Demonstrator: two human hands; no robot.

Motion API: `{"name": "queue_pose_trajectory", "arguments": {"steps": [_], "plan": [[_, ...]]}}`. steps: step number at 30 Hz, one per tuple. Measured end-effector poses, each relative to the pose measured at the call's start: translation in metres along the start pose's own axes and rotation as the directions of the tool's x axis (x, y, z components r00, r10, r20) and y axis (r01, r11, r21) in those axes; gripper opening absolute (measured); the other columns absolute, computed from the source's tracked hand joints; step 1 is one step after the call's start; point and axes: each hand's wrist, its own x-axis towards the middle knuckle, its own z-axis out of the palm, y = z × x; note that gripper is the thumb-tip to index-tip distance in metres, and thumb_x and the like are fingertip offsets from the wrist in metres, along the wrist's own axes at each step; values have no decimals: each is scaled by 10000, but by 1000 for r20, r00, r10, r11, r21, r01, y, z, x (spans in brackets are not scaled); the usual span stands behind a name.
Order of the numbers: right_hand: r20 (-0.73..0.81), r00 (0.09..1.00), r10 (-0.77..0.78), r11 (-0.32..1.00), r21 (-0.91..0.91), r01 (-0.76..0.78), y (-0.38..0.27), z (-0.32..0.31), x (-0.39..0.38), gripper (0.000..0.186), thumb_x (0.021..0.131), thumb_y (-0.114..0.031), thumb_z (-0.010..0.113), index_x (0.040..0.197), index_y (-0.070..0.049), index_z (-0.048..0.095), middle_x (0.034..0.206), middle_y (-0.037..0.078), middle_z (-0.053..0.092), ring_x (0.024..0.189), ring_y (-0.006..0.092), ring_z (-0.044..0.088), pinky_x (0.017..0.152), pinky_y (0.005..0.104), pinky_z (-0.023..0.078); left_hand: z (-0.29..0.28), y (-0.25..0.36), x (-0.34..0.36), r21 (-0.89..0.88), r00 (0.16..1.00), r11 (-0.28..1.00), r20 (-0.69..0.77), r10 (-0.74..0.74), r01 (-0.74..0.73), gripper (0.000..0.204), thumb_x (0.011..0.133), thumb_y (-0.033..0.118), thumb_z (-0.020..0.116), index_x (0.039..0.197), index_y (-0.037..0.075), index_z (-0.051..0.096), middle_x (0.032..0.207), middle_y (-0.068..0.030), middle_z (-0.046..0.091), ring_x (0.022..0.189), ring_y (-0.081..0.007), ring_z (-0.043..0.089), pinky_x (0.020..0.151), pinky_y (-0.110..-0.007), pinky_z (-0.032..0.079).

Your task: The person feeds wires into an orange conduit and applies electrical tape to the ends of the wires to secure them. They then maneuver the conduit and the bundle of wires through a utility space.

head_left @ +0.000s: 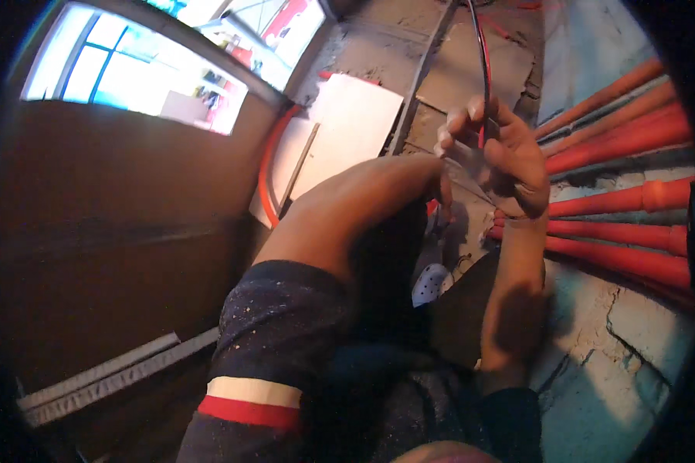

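Thin black and red electrical wires (484, 58) come down from the top edge into my right hand (517, 166). That hand is raised, its fingers curled around the wires near their lower end. My left arm, in a dark sleeve with cream and red bands, reaches across from the lower left. Its wrist is bent, and my left hand (443, 193) hangs just left of the right hand. Most of its fingers are hidden or dim, so their grip does not show. Several ends of red conduit pipes (618, 207) lie close to my right wrist.
Red pipes run along the rough, cracked block wall (641, 332) on the right. A white board (355, 116) with a wooden stick (305, 158) and an orange curved tube (270, 154) lies beyond my left arm. A brown panel (116, 193) stands left. A white perforated shoe (431, 284) shows below.
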Motion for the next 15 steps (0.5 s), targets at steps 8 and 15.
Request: {"name": "queue_pose_trajectory", "arguments": {"steps": [8, 15], "plan": [[-145, 971, -192, 968, 135, 211, -2, -43, 11, 383, 847, -111, 637, 1190, 9, 514, 988, 49, 584, 844, 132, 564, 792, 280, 469, -8, 8, -8, 3, 973, 992, 197, -122, 124, 694, 794, 665, 529, 1155, 77, 597, 1050, -163, 645, 960, -294, 610, 803, -485, 480], [-227, 941, -251, 958, 79, 275, -1, -40, 1, 391, 843, -172, 657, 1183, -11, 550, 1008, 13, 612, 832, 77, 562, 730, 258, 490, -4, 6, -17, -51, 942, 970, 253, -219, 239, 806, 758, 652, 609, 1198, -10, 477, 1095, -235, 547, 1002, -364, 556, 904, -550, 413]]}}
